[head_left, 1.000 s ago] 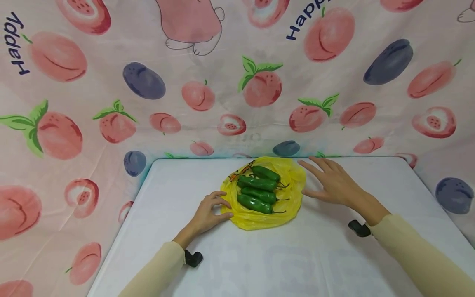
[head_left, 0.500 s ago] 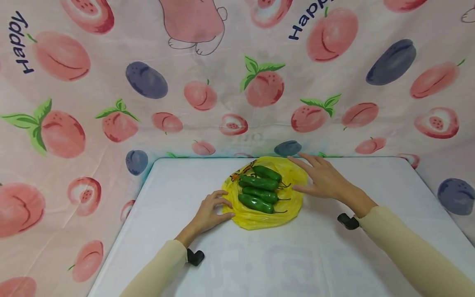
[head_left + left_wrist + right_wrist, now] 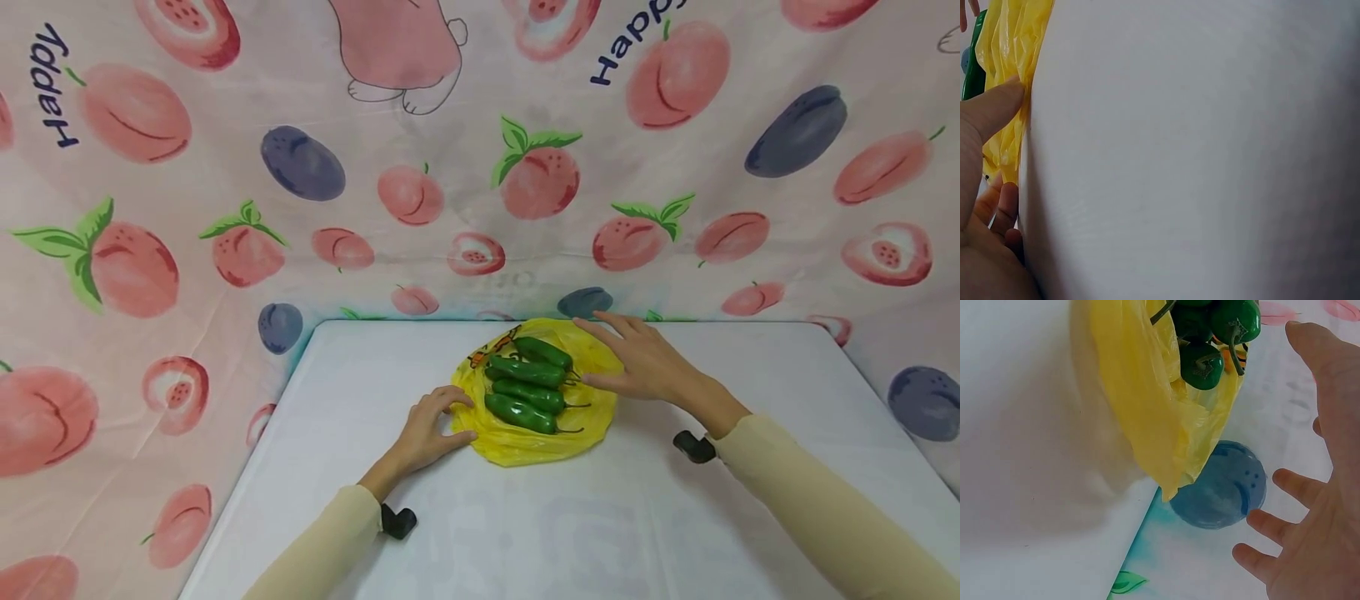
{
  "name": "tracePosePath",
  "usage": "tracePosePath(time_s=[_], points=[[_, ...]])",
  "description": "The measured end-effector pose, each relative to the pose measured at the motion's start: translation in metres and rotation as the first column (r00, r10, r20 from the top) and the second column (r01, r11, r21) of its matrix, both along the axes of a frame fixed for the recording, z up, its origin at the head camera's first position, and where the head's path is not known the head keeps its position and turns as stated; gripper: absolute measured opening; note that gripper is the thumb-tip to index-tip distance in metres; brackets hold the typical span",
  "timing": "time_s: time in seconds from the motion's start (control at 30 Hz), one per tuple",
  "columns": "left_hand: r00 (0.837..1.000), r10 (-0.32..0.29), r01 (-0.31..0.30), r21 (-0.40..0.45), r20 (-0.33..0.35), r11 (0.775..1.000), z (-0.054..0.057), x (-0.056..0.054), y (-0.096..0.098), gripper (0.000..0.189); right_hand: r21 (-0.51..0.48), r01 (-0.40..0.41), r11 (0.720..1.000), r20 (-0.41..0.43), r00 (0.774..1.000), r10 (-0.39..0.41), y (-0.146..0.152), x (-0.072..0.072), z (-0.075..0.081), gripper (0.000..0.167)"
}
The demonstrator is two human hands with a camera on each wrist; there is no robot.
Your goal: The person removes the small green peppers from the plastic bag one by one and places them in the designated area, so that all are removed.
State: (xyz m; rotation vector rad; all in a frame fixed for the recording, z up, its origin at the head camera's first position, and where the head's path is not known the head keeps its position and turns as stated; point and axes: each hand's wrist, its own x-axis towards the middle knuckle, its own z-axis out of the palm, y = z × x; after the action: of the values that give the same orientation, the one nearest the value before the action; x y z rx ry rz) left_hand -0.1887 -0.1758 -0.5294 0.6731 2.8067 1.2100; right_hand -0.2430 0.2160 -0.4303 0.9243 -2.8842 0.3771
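Several green chili peppers (image 3: 525, 412) lie side by side on a crumpled yellow plastic bag (image 3: 510, 450), stems toward the right. At the bag's left edge is my left hand (image 3: 426, 429), thumb and fingers spread apart and touching the plastic. In the left wrist view, its thumb (image 3: 997, 106) lies against the bag (image 3: 1013, 37). My right hand (image 3: 648, 360) hovers over the bag's right side with fingers spread, holding nothing. The right wrist view shows that hand (image 3: 1316, 506) apart from the bag (image 3: 1141, 406) and the pepper ends (image 3: 1200, 365).
A white table (image 3: 525, 533) bears the bag near its back edge. Behind it hangs a pink cloth (image 3: 450, 158) printed with peaches and dark blue fruit. Each wrist wears a small black device, one by the left sleeve (image 3: 322, 533).
My right hand has moved left, from beside the bag to over its right side. The left hand stays at the bag's left edge. The peppers have not visibly moved.
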Motion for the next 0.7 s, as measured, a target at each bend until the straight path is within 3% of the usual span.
tracePosePath(time_s=[0.2,0.4,0.53,0.7], points=[[1.0,-0.019,0.019,-0.005,0.006,1.0,0.001,0.0,0.0,0.033,-0.008,-0.006,1.0,-0.001,1.0,0.006,-0.005,-0.002,0.002,0.087],[1.0,-0.022,0.022,0.009,0.016,1.0,0.002,0.0,-0.002,0.025,-0.076,-0.032,0.997,0.091,0.995,0.039,-0.016,-0.01,0.01,0.083],[0.999,-0.025,0.025,0.013,0.028,1.0,0.002,-0.001,-0.002,0.024,-0.15,-0.058,0.987,0.206,0.975,0.088,-0.02,-0.022,0.01,0.078],[0.998,-0.036,0.035,0.015,0.042,0.999,0.004,0.0,-0.002,0.023,-0.217,-0.103,0.971,0.326,0.93,0.171,-0.026,-0.037,0.012,0.07]])
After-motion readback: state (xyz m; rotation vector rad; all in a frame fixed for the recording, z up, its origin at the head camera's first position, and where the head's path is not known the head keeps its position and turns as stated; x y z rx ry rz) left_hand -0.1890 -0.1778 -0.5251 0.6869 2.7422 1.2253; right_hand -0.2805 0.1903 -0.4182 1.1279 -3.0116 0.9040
